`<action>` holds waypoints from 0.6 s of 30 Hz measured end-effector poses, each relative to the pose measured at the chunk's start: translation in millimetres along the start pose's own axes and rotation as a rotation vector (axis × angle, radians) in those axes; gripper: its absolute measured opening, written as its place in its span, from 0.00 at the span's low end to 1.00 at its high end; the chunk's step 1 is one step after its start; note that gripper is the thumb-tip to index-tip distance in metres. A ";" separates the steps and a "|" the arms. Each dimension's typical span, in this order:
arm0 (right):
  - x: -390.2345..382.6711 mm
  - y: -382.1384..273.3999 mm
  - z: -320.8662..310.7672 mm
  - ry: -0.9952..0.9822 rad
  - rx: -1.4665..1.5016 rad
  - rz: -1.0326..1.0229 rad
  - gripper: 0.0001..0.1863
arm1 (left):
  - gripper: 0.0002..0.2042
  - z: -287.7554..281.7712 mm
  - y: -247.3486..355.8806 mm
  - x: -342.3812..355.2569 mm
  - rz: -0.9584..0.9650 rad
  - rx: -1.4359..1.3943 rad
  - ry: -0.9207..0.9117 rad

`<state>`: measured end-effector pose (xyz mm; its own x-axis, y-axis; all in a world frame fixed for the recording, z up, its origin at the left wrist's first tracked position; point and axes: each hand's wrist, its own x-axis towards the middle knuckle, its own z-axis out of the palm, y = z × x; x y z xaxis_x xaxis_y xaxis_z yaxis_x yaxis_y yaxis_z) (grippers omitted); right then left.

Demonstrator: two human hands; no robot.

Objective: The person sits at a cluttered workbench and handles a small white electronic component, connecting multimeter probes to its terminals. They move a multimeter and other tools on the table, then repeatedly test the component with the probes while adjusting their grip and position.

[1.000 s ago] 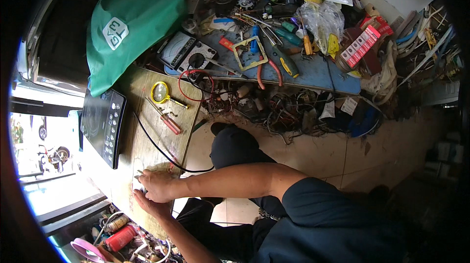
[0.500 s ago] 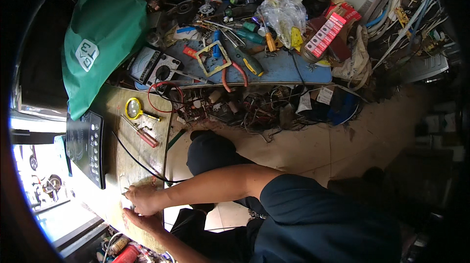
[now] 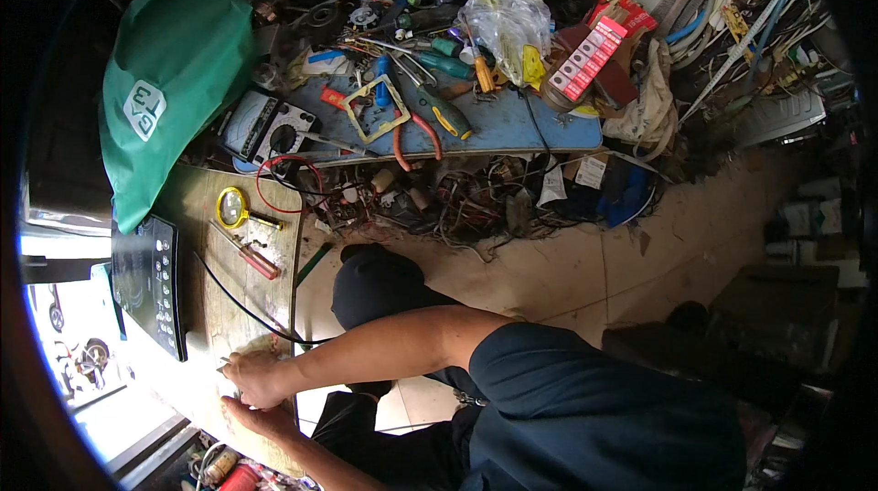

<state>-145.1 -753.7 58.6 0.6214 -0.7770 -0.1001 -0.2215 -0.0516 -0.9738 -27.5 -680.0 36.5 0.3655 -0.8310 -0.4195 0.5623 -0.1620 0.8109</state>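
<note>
I am pressing both hands on a small pale thing lying flat at the near end of the wooden desk. It is too washed out by light to tell what it is. My right hand is curling over it, and my left hand is just below, touching it too. I cannot tell how tight either grip is closing. To do this well, I think I should be holding it flat and steady, moving slowly. A black cable is running beside my hands. A black panel with buttons is near. Farther up are a red screwdriver and a yellow magnifying glass.
</note>
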 end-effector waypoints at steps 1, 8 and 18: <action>-0.5 -0.1 -0.3 -0.005 -0.002 0.000 0.24 | 0.38 -6.1 -0.1 3.2 0.010 0.027 0.005; 5.3 10.3 13.0 0.142 -0.065 -0.120 0.24 | 0.39 -17.2 -0.5 9.6 0.062 0.129 0.038; 8.1 10.5 11.2 -0.016 -0.025 -0.026 0.25 | 0.31 -33.0 -2.9 20.6 0.106 0.106 0.014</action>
<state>-133.9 -753.4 45.3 0.6388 -0.7654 -0.0783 -0.2241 -0.0878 -0.9706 2.9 -679.0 12.1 0.4296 -0.8390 -0.3340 0.4390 -0.1291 0.8891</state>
